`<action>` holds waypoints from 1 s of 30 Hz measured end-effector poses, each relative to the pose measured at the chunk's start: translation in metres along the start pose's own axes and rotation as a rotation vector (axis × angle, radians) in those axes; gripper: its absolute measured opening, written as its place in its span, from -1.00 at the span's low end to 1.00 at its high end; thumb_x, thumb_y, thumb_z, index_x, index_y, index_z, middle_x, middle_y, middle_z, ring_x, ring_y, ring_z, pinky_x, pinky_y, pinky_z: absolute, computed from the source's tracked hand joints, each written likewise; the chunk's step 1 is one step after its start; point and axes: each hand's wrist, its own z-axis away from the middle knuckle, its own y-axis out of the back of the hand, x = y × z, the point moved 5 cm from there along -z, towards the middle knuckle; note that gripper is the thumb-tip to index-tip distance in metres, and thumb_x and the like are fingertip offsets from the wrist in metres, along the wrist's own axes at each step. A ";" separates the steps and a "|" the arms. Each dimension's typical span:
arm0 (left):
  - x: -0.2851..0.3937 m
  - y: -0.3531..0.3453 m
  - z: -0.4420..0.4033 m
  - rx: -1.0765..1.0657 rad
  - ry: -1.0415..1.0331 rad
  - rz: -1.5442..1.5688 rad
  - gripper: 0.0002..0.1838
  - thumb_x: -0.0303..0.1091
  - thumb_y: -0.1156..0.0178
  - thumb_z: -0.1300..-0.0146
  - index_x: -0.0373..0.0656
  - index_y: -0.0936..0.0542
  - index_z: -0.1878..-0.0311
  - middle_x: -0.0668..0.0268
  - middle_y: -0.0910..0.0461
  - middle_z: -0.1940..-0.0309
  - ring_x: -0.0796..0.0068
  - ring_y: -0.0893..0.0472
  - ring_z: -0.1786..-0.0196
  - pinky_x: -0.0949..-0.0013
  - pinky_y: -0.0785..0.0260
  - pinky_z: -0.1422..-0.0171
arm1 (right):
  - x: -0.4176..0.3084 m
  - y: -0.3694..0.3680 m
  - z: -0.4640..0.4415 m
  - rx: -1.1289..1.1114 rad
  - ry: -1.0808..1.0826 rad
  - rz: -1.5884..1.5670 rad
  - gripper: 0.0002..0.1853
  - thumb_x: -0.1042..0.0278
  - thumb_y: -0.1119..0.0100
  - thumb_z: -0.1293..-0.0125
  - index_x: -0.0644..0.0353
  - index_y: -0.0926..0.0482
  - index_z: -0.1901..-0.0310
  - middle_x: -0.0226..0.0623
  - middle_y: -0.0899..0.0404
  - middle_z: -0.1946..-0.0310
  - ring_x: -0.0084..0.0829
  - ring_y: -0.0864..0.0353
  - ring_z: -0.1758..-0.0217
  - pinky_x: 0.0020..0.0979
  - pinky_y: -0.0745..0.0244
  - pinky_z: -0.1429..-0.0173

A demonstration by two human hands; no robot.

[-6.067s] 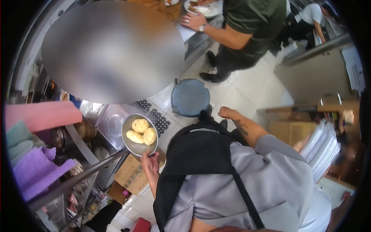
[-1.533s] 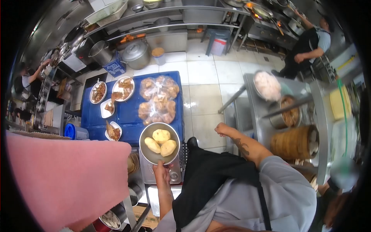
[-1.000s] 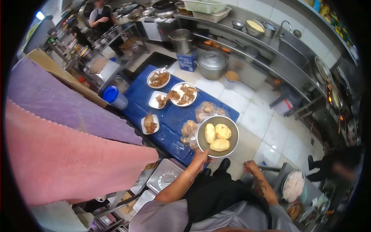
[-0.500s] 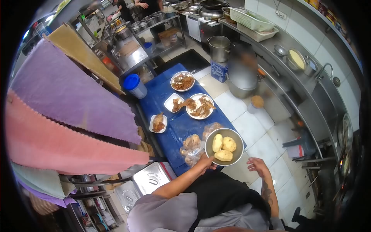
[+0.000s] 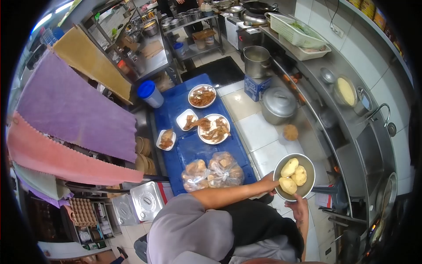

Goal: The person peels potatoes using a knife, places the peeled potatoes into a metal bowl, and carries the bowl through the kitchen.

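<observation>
A round metal bowl with three peeled potatoes inside is held out over the floor, right of the blue table. My left hand grips the bowl's left rim. Under its lower edge, my right hand touches the bowl, fingers against its side. On the blue table, left of the bowl, lie clear plastic bags of brown food pieces. Farther up it are two round bowls of brown food and two small square white dishes.
A steel counter with a sink runs along the right. A lidded pot and a stockpot on a blue box stand on the floor. Colored cloths hang at left. Another person stands at the far top.
The bowl has moved right, away from the blue table. My right hand has come up against it, while my left hand still holds the rim. The view has shifted toward the counter.
</observation>
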 end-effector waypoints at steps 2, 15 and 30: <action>0.010 -0.025 -0.023 0.014 0.000 -0.002 -0.41 -0.24 -0.04 -0.36 -0.21 -0.26 -0.42 0.22 -0.59 0.21 0.56 -0.58 0.46 0.49 -0.56 0.42 | -0.017 0.035 -0.014 -0.026 -0.008 -0.016 -0.56 0.31 -0.18 -0.36 0.47 -0.42 -0.12 0.01 -0.66 0.23 -0.15 -0.70 0.40 -0.19 -0.68 0.31; 0.031 -0.099 -0.191 0.022 0.116 0.090 -0.30 0.11 -0.01 -0.43 -0.21 -0.25 -0.43 0.14 -0.58 0.25 0.46 -0.62 0.44 0.40 -0.59 0.37 | -0.145 0.152 -0.086 0.002 -0.050 -0.124 -0.58 0.40 -0.09 -0.26 0.43 -0.44 -0.11 0.01 -0.64 0.26 -0.15 -0.67 0.43 -0.17 -0.67 0.34; 0.119 -0.133 -0.346 -0.201 -0.079 -0.140 -0.20 0.20 -0.07 -0.39 -0.16 -0.24 -0.50 0.12 -0.61 0.15 0.40 -0.61 0.29 0.35 -0.53 0.24 | -0.245 0.293 -0.118 0.062 0.052 -0.410 -0.53 0.23 -0.15 -0.31 0.39 -0.46 -0.15 0.02 -0.66 0.17 -0.22 -0.69 0.28 -0.24 -0.70 0.16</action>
